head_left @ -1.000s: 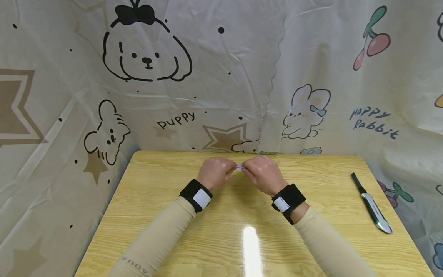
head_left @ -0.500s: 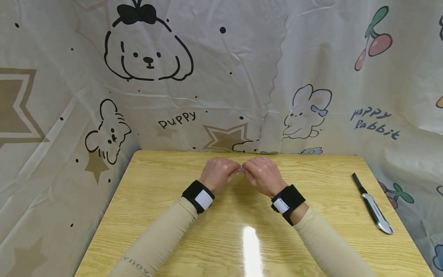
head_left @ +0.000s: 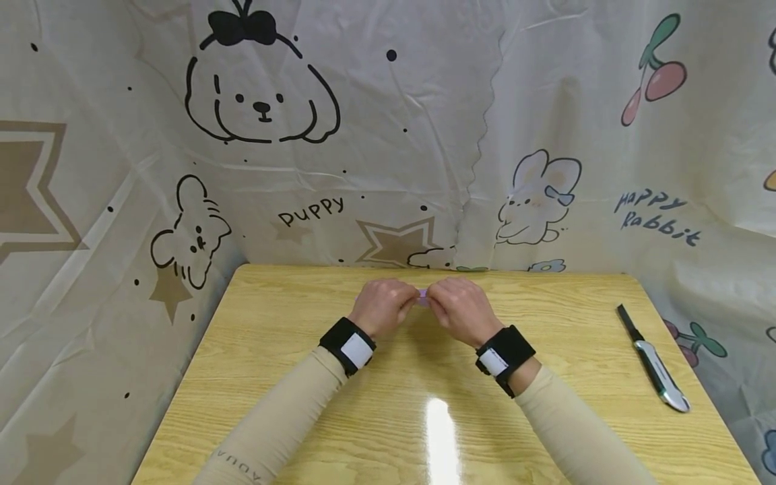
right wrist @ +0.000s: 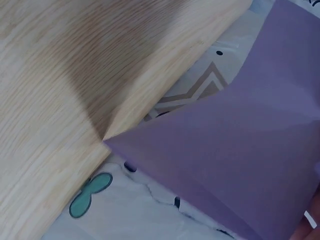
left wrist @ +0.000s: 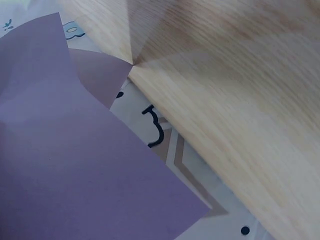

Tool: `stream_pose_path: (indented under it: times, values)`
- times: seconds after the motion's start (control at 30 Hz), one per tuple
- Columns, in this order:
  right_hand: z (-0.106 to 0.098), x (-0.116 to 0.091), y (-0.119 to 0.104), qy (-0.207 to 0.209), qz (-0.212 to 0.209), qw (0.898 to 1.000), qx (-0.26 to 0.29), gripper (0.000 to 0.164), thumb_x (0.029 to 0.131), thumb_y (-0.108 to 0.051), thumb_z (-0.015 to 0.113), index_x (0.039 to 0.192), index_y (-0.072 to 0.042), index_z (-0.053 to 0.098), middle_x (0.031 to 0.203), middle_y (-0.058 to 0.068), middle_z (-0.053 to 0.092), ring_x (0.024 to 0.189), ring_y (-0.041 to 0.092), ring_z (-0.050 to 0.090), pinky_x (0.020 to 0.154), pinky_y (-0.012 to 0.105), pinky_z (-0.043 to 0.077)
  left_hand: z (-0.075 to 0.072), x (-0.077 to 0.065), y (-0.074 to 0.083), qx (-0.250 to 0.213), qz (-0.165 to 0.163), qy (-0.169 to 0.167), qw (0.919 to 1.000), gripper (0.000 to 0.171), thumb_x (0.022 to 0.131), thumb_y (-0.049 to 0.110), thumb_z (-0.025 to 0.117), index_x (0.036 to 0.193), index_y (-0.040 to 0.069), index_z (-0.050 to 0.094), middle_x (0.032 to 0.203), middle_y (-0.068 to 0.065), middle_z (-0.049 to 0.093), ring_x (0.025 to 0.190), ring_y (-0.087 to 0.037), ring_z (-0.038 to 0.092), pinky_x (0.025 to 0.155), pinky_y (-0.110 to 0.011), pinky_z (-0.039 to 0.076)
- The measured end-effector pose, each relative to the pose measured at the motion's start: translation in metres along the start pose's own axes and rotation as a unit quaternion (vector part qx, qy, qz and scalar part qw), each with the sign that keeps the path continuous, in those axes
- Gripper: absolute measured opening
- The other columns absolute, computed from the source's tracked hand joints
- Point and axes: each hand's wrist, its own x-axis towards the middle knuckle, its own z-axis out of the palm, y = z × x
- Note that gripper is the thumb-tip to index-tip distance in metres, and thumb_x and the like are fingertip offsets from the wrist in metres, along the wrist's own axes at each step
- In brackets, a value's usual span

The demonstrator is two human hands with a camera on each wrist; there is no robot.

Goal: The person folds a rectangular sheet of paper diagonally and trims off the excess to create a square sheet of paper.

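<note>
A sheet of purple paper (head_left: 423, 297) stretches between the two hands near the table's far edge; mostly hidden behind them in the head view. My left hand (head_left: 383, 306) pinches it with curled fingers and thumb, while my right hand (head_left: 462, 308) grips the other side the same way. Up close in the left wrist view, the paper (left wrist: 95, 160) looks bent, with one flap behind another. From the right wrist, the paper (right wrist: 215, 145) narrows to a sharp folded corner at the table edge, and fingertips (right wrist: 306, 227) show low on the right.
On the right side of the wooden table (head_left: 273, 377) lies a utility knife (head_left: 657, 370) with a dark blade pointing away. A white curtain (head_left: 388, 135) printed with cartoon animals hangs behind the table and along both sides.
My left hand has shifted slightly right, narrowing the gap to the right hand. The purple paper between them showed as a thin strip and now shows taller.
</note>
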Motion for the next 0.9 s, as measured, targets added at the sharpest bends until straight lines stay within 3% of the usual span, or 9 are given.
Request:
stream_pose_path:
  times: [0.3,0.47,0.9]
  values:
    - [0.001,0.000,0.004,-0.009,0.022,1.000,0.006,0.005,0.083,-0.016,0.059,0.078,-0.017,0.058,0.072,-0.007,0.058,0.063,0.009,0.051,0.057,0.028,0.042,0.002,-0.003,-0.007,-0.017,-0.024,-0.008,0.9995,0.004,0.080,0.019,0.066,0.080,0.017,0.070,0.074,0.006,0.066,0.064,-0.006,0.059,0.053,-0.022,0.046]
    - [0.002,-0.001,0.006,-0.005,0.013,1.000,0.003,0.007,0.083,-0.015,0.058,0.077,-0.018,0.057,0.071,-0.007,0.057,0.062,0.009,0.051,0.056,0.027,0.042,0.005,-0.006,-0.009,-0.018,-0.015,-0.003,0.9997,0.004,0.079,0.018,0.067,0.080,0.017,0.070,0.073,0.006,0.066,0.064,-0.007,0.059,0.053,-0.023,0.047]
    - [0.003,-0.002,0.012,0.002,0.015,1.000,-0.001,0.004,0.079,-0.016,0.065,0.077,-0.017,0.062,0.074,-0.007,0.061,0.063,0.009,0.054,0.056,0.028,0.044,0.003,-0.009,-0.014,-0.017,-0.030,-0.007,0.9994,0.004,0.078,0.019,0.068,0.080,0.017,0.070,0.075,0.006,0.066,0.065,-0.006,0.060,0.054,-0.024,0.047]
